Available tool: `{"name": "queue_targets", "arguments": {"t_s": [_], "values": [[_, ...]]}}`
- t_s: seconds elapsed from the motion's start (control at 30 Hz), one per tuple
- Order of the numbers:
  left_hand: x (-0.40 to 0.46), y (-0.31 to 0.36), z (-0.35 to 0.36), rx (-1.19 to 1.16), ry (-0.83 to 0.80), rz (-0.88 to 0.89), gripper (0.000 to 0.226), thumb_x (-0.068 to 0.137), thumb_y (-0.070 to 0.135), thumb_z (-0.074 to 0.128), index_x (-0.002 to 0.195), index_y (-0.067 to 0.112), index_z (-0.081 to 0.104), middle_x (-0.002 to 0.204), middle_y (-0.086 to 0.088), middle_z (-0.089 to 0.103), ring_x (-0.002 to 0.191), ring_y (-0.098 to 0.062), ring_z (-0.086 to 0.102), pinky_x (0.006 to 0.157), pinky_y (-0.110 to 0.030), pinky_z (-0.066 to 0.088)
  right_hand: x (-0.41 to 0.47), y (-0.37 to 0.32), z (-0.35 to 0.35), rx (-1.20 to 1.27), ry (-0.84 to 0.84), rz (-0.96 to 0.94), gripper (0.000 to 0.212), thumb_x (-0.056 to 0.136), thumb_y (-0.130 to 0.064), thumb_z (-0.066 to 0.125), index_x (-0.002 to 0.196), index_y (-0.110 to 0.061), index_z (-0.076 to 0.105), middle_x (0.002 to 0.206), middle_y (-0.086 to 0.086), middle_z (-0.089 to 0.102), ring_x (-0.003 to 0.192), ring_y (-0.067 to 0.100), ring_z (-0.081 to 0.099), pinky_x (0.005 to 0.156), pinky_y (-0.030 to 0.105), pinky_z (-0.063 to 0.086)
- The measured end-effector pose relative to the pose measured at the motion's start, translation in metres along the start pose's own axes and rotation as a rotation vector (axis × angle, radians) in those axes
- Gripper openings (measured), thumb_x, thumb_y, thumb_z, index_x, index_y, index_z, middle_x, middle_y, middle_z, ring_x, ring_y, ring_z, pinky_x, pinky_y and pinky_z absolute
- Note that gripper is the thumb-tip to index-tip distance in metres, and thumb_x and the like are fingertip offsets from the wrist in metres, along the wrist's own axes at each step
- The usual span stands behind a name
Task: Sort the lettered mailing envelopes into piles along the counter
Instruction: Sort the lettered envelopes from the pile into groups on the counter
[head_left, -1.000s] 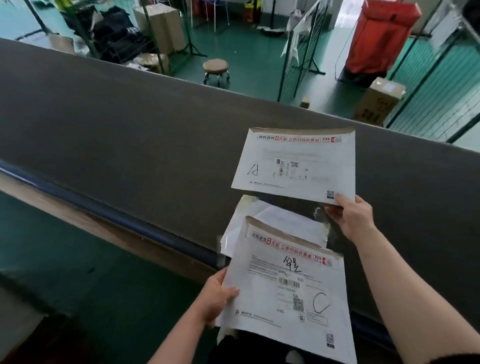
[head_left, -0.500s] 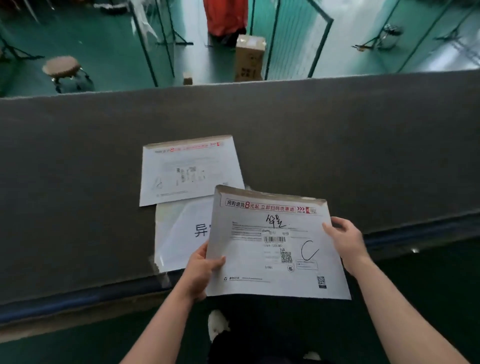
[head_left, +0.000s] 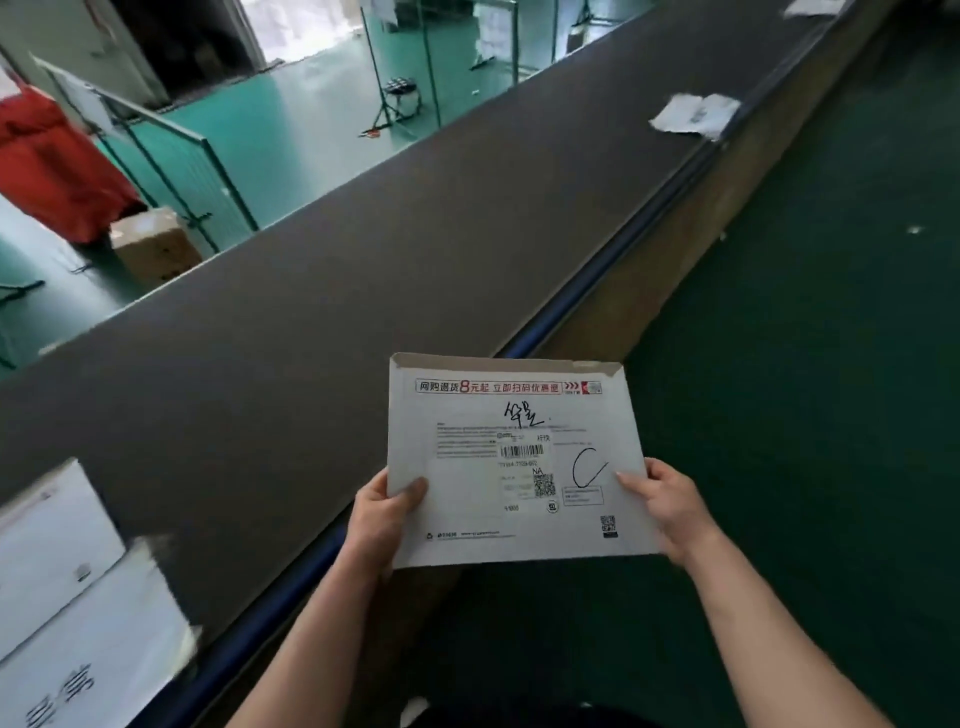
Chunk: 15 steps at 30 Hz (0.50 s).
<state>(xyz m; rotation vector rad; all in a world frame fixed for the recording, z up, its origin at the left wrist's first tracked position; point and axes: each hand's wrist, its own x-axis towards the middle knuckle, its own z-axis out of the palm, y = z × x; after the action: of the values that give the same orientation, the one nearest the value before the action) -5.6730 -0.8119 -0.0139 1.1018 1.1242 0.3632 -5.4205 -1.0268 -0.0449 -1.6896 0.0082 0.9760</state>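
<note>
A white mailing envelope (head_left: 483, 499) with a handwritten C sits flat in front of me, over the counter's near edge and the floor. My left hand (head_left: 387, 506) pinches its left edge, thumb on top. My right hand (head_left: 667, 506) holds its right edge the same way. At the lower left, the envelope (head_left: 47, 545) put down a moment ago lies on the dark counter (head_left: 363, 260) above a white sign sheet (head_left: 98, 654) with printed characters. Further along the counter, at the upper right, lies another pile of envelopes (head_left: 693, 115).
The counter runs diagonally from lower left to upper right, with a blue rail (head_left: 582, 291) along its near edge. Dark green floor lies to the right. Beyond the counter stand a cardboard box (head_left: 153, 247), a red sack (head_left: 57, 171), green metal racks and a stool (head_left: 402, 91).
My right hand laid the A envelope on the counter above the sign sheet, then came back to grip the C envelope. My view has swung right along the counter.
</note>
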Motion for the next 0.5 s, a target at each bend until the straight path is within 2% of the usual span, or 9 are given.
{"name": "queue_targets", "arguments": {"t_s": [0.1,0.2,0.27,0.37,0.5], "values": [[0.02,0.02,0.063,0.118,-0.049,-0.009,0.019,0.093,0.013,0.07,0.111,0.009,0.068,0.091,-0.009,0.079,0.078,-0.03,0.077,0.064,-0.043,0.062,0.019,-0.003,-0.053,0.06,0.094,-0.035,0.013,0.096,-0.019,0.07,0.106,-0.012,0.069,0.098,0.012,0.078,0.094,0.041,0.072,0.081,0.064,0.06],[0.049,0.035,0.109,0.219,-0.113,-0.041,0.022,0.09,0.018,0.074,0.109,0.006,0.071,0.096,-0.013,0.079,0.083,-0.034,0.077,0.078,-0.052,0.062,0.041,-0.005,-0.09,0.12,0.203,-0.058,0.007,0.094,-0.019,0.072,0.101,-0.017,0.072,0.094,0.008,0.079,0.094,0.04,0.072,0.081,0.061,0.06],[0.076,0.046,0.137,0.244,-0.166,-0.063,0.022,0.09,0.019,0.074,0.107,0.006,0.072,0.099,-0.016,0.078,0.086,-0.036,0.076,0.081,-0.054,0.061,0.06,-0.01,-0.108,0.132,0.274,-0.069,0.006,0.093,-0.018,0.073,0.099,-0.018,0.074,0.093,0.006,0.079,0.093,0.04,0.072,0.081,0.062,0.06],[0.121,0.06,0.182,0.272,-0.219,-0.09,0.023,0.093,0.021,0.071,0.109,0.005,0.071,0.098,-0.017,0.078,0.084,-0.037,0.076,0.076,-0.05,0.062,0.095,-0.028,-0.132,0.141,0.354,-0.082,0.005,0.094,-0.016,0.072,0.099,-0.017,0.074,0.091,0.005,0.079,0.09,0.039,0.072,0.079,0.059,0.061],[0.202,0.091,0.258,0.234,-0.305,-0.083,0.019,0.098,0.022,0.065,0.111,0.008,0.067,0.092,-0.013,0.078,0.079,-0.034,0.076,0.066,-0.045,0.063,0.167,-0.085,-0.164,0.116,0.445,-0.117,0.006,0.094,-0.014,0.072,0.099,-0.016,0.075,0.092,0.005,0.079,0.089,0.036,0.073,0.079,0.056,0.062]]}}
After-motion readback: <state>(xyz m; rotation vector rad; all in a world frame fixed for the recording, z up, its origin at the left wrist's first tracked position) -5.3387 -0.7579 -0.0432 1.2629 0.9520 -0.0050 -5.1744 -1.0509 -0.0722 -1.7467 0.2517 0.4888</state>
